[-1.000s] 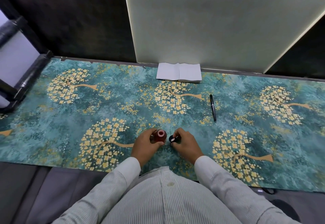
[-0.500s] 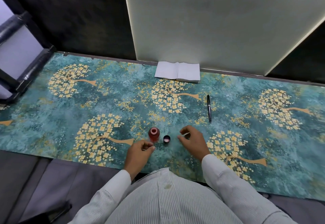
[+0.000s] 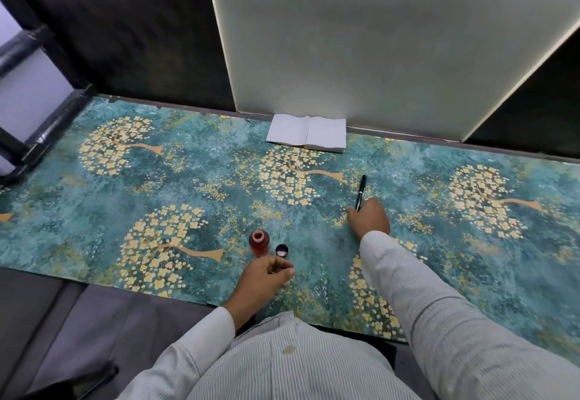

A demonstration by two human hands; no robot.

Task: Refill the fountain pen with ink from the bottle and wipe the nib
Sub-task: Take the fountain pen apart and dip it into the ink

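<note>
A small ink bottle [image 3: 259,242] with red ink stands uncapped on the teal floral table cover [image 3: 194,192]. Its dark cap [image 3: 281,249] lies upside down just to its right. My left hand [image 3: 262,280] hovers just in front of bottle and cap, fingers loosely curled, holding nothing. A black fountain pen [image 3: 360,192] lies farther back on the right. My right hand [image 3: 369,219] is stretched out with its fingers over the pen's near end; whether the fingers have closed on the pen is hidden. A folded white tissue [image 3: 306,137] lies at the back by the wall panel.
A pale upright panel [image 3: 376,38] stands behind the table, with dark wall on both sides. A black frame [image 3: 47,129] borders the table's left end. The table's front edge runs close to my body.
My hands let go of the bottle and cap, which now stand apart on the cover. My right hand has reached back and right to the pen. My left hand drew back toward me.
</note>
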